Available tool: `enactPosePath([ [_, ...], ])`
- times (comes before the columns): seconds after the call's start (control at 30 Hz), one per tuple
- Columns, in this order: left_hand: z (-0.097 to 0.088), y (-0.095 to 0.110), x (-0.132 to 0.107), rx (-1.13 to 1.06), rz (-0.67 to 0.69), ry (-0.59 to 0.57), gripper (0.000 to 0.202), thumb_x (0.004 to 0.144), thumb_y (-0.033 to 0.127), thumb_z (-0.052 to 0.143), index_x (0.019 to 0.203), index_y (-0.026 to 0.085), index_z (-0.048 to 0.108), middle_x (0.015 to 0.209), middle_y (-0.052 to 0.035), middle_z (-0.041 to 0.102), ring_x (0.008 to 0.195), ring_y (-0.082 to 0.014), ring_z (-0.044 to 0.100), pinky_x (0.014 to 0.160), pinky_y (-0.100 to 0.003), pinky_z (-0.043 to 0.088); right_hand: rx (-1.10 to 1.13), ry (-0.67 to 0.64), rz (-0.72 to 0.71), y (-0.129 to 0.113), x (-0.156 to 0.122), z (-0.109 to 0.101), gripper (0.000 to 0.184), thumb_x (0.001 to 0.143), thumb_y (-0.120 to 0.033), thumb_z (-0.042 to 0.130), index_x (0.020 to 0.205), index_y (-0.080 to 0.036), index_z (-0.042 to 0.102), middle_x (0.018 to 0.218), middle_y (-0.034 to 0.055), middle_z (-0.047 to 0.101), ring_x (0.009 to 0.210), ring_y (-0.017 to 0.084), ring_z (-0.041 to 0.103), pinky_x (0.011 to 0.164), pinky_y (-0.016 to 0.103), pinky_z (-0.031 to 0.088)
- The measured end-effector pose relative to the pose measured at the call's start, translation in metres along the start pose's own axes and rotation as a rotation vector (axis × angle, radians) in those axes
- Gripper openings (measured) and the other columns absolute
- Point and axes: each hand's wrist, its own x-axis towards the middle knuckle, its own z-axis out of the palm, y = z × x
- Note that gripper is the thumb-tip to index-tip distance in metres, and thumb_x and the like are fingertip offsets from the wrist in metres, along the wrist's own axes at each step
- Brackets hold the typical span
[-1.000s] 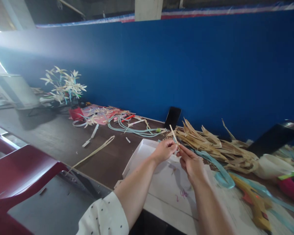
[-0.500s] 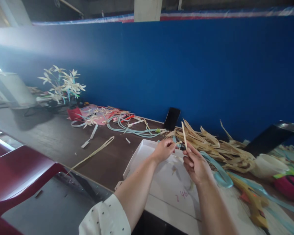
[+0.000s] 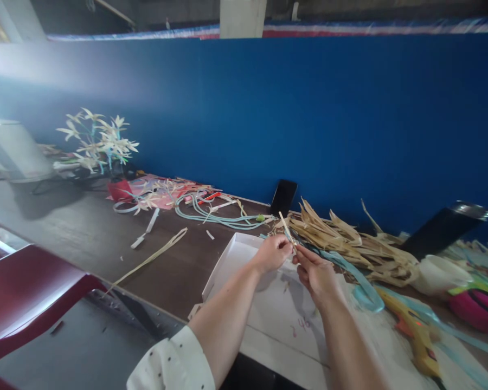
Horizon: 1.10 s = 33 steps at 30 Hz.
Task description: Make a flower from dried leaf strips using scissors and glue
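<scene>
Craft workspace, apparently handmade-flower work; whether a workshop or a classroom, can't tell. Long brown table (image 3: 179,279), scattered with making supplies: dried husks (image 3: 350,246) in a heap, yellow glue gun (image 3: 417,330), coils of pale blue cord (image 3: 223,220), shallow white box (image 3: 223,265). Pale star-petalled flowers (image 3: 100,142) stand farther along. Right hand (image 3: 316,275) pinches a thin pale strip (image 3: 284,223). Surroundings institutional rather than homely: tall blue partition (image 3: 329,119), square pillar (image 3: 242,19), red chair (image 3: 28,287).
</scene>
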Motion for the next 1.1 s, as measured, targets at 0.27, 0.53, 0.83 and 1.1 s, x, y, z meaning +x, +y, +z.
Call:
enactPosePath([
  [0.27, -0.003, 0.001, -0.001, 0.003, -0.051, 0.022, 0.021, 0.073, 0.032, 0.045, 0.065, 0.014, 0.054, 0.052, 0.0045, 0.043, 0.051, -0.0072, 0.039, 0.050, -0.019, 0.029, -0.070, 0.199, -0.065, 0.005, 0.010, -0.016, 0.046, 0.057, -0.037, 0.073, 0.099, -0.018, 0.068, 0.061, -0.0013, 0.056, 0.035, 0.002, 0.031, 0.031, 0.017, 0.015],
  [0.53, -0.003, -0.005, 0.001, 0.059, -0.075, -0.073, 0.030, 0.076, 0.039, 0.044, 0.073, 0.015, 0.061, 0.057, 0.0020, 0.054, 0.055, -0.0093, 0.048, 0.055, -0.020, 0.035, 0.287, 0.034, -0.017, -0.012, 0.001, -0.011, 0.038, 0.057, -0.022, 0.073, 0.094, -0.019, 0.065, 0.065, -0.0020, 0.055, 0.038, 0.000, 0.030, 0.030, 0.011, 0.017],
  [0.83, 0.001, -0.007, 0.000, 0.341, -0.082, -0.083, 0.040, 0.076, 0.051, 0.044, 0.066, 0.017, 0.062, 0.059, 0.0006, 0.054, 0.057, -0.0106, 0.046, 0.053, -0.021, 0.031, 0.589, -0.164, 0.054, -0.022, 0.000, -0.024, 0.033, 0.067, -0.006, 0.058, 0.096, -0.021, 0.061, 0.069, -0.0041, 0.052, 0.038, -0.002, 0.031, 0.031, 0.006, 0.023],
  [1.1, -0.002, -0.005, -0.001, 0.383, -0.075, -0.098, 0.031, 0.075, 0.044, 0.047, 0.070, 0.018, 0.063, 0.065, 0.0006, 0.059, 0.060, -0.0109, 0.049, 0.055, -0.021, 0.033, 0.603, -0.178, 0.038, -0.025, -0.002, -0.024, 0.029, 0.068, -0.006, 0.059, 0.092, -0.022, 0.059, 0.069, -0.0053, 0.051, 0.038, -0.002, 0.029, 0.030, 0.007, 0.022],
])
